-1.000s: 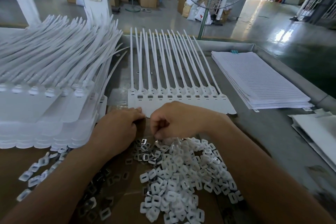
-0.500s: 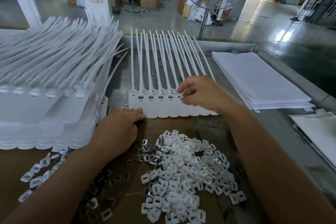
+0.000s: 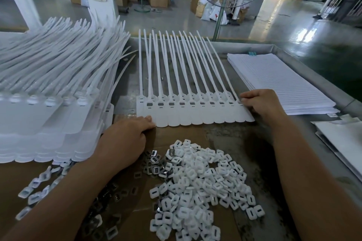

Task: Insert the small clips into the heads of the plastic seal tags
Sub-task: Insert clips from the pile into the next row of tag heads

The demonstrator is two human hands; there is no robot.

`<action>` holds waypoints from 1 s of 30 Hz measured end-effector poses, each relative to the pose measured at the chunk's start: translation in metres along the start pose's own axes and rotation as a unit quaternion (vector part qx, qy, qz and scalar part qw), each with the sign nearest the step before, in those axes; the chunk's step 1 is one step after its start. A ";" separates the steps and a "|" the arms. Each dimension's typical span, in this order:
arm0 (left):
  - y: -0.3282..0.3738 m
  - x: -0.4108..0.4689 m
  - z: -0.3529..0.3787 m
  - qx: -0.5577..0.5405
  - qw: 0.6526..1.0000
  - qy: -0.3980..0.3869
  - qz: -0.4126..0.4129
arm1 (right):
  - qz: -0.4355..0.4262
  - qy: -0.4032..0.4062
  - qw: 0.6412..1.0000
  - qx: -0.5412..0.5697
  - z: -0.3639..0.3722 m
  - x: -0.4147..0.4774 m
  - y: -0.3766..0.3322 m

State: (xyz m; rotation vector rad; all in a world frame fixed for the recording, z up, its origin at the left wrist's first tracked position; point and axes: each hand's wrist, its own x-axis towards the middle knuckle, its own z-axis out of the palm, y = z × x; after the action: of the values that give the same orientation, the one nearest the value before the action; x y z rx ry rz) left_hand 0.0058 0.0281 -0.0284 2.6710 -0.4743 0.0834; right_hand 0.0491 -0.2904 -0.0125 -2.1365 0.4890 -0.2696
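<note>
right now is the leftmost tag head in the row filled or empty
Empty, it seems: the leftmost head is plain white, its neighbours grey-filled.

You have no text, number or brand here that can be read. The stack of white ruled paper sheets (image 3: 278, 82) on the counter to your right shows only fine printed lines, too small to tell as writing. The row of white plastic seal tags (image 3: 195, 117) in front of you has plain, unmarked flags. The white sack (image 3: 215, 13) on the floor beside the fan stand carries a red mark, too blurred to make out.
</note>
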 end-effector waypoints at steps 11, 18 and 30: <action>0.001 0.001 0.001 0.004 1.000 -0.003 0.002 | -0.018 0.002 0.999 -0.039 0.001 0.001 0.004; 0.001 0.001 0.000 0.004 1.000 -0.006 0.000 | -0.067 0.010 0.989 -0.130 -0.001 -0.002 0.008; -0.001 0.001 0.000 -0.001 1.000 -0.009 0.002 | -0.099 0.022 0.963 -0.251 0.007 -0.003 0.010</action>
State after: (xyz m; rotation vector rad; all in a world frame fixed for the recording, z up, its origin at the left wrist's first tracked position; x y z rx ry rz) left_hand 0.0073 0.0280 -0.0287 2.6712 -0.4845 0.0594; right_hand 0.0460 -0.2892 -0.0244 -2.6863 0.3976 -0.3328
